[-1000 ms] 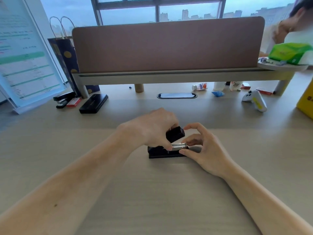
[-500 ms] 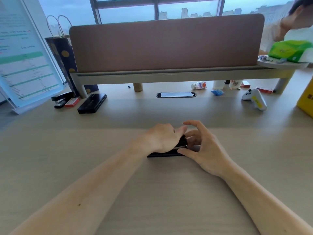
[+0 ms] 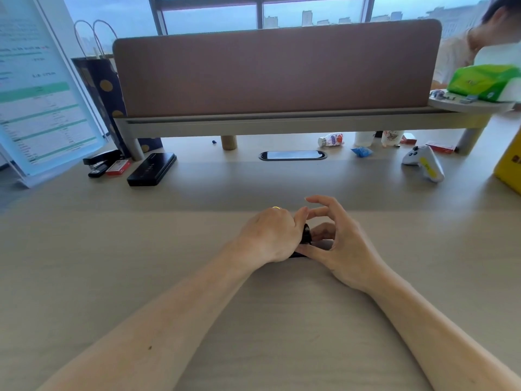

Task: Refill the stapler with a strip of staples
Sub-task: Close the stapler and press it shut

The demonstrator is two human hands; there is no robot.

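A black stapler (image 3: 306,235) lies on the desk in the middle, almost wholly covered by my hands. My left hand (image 3: 270,235) lies flat over its top, pressing on it, with a ring on one finger. My right hand (image 3: 335,238) sits at the stapler's right end, its thumb against the base and its fingers curled loosely above. The staple strip is hidden; no staples show.
At the back left lie a second black stapler (image 3: 98,163), a red staple box (image 3: 118,167) and a black case (image 3: 152,169). A white game controller (image 3: 424,162) and a yellow box (image 3: 510,165) sit at the right. Another person (image 3: 473,49) is behind the divider (image 3: 276,69).
The stapler's lid, raised a second ago with the silver staple channel showing, has been pushed down. My left hand now covers it, and my right fingers have lifted away.
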